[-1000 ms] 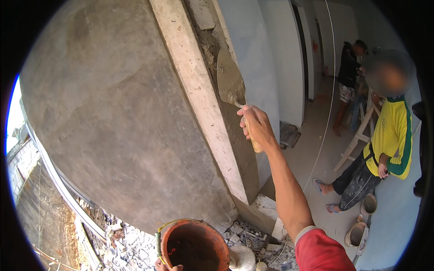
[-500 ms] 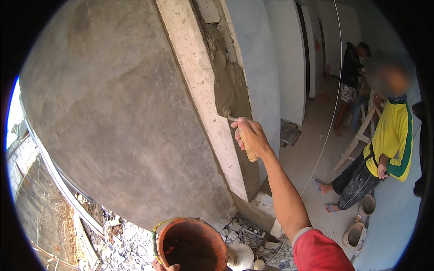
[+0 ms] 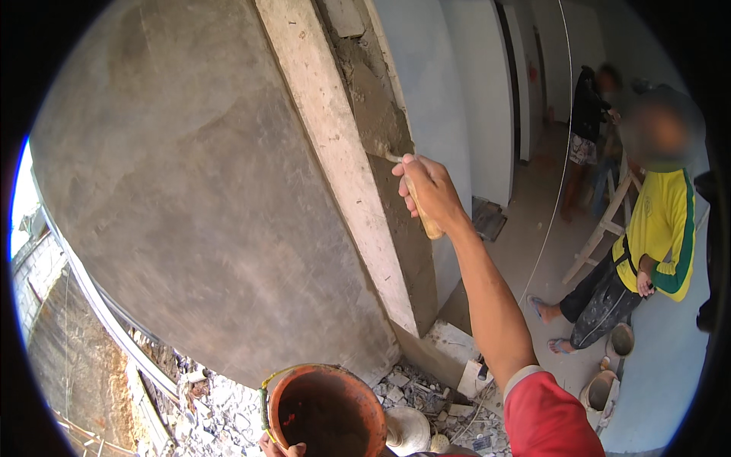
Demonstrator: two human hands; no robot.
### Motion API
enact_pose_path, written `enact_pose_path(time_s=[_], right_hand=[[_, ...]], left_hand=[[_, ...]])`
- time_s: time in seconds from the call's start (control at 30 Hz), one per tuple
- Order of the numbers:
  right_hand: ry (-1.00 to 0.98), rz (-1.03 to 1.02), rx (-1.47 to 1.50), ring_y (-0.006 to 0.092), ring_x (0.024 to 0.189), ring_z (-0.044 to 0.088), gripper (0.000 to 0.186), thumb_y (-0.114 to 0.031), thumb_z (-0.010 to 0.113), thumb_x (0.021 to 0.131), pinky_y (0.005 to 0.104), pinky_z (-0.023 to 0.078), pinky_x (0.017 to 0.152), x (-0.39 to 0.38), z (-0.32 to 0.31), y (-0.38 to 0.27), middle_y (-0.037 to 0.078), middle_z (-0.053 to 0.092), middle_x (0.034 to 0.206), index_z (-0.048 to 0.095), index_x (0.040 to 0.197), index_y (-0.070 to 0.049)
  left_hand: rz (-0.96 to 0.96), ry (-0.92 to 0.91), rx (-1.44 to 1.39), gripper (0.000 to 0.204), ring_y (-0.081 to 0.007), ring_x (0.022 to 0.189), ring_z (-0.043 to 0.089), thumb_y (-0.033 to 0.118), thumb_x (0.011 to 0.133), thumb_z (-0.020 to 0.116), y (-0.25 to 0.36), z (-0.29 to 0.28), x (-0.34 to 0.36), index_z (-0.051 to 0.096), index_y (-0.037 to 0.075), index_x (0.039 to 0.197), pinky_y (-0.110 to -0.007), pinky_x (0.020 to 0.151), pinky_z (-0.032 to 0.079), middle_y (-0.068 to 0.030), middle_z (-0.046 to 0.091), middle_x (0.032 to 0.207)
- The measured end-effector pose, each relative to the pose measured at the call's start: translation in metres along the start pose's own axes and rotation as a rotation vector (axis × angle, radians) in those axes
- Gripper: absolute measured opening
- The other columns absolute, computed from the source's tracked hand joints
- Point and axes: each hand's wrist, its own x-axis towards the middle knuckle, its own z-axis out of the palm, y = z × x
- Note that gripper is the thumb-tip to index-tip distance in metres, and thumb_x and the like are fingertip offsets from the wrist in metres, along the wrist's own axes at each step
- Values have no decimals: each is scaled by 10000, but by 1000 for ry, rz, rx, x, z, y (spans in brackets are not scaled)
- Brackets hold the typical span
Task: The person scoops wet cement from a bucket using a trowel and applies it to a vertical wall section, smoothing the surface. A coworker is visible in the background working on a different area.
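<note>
My right hand is closed round the wooden handle of a trowel. Its blade lies against the wet grey mortar on a narrow wall edge; I can barely tell the blade from the mortar. A long pale wooden board runs upright along the left side of that mortar strip. At the bottom of the view, my left hand grips the near rim of an orange bucket, and only its fingers show. Inside the bucket it is dark, with mortar smears on the wall.
A large grey plastered wall fills the left. Broken rubble covers the ground below. At right, a person in a yellow shirt stands near a wooden trestle; another person is farther back. Buckets stand by the blue wall, and a string hangs down.
My right hand and the trowel have moved up along the mortar strip, smoothing over the lumpy patch. My left hand stays on the bucket.
</note>
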Motion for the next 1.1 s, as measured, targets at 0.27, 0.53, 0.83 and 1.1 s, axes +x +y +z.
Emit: enact_pose_path(time_s=[0.27, 0.53, 0.83, 1.1], right_hand=[[-96, 38, 16, 95, 555, 514, 472, -425, 474, 1052, 277, 446, 480, 14, -3, 7, 34, 550, 735, 622, 1096, 21], [-140, 65, 2, 95, 542, 510, 427, -372, 472, 1058, 278, 435, 479, -53, -11, 70, 33, 558, 719, 641, 1041, 19], [75, -24, -40, 101, 541, 514, 411, -368, 465, 1053, 282, 454, 484, -17, 5, 21, 36, 571, 730, 639, 1016, 2], [-56, 143, 165, 109, 541, 527, 445, -417, 478, 1051, 285, 463, 474, -37, 13, 62, 37, 574, 734, 623, 1025, 2]], left_hand=[[29, 25, 55, 499, -299, 1066, 564, 94, 739, 612, 5, 2, -3, 603, -18, 1226, -423, 918, 474, -159, 593, 1138], [72, 10, 68, 454, -282, 977, 581, 95, 742, 598, 9, 3, 1, 594, -20, 1181, -411, 838, 506, -158, 579, 1070], [76, 8, 75, 485, -293, 969, 598, 102, 734, 600, -1, 4, -1, 588, -7, 1206, -445, 837, 521, -177, 597, 1093], [37, -7, 169, 528, -283, 1002, 594, 108, 731, 620, -16, -11, 0, 585, -6, 1246, -418, 852, 515, -159, 596, 1116]])
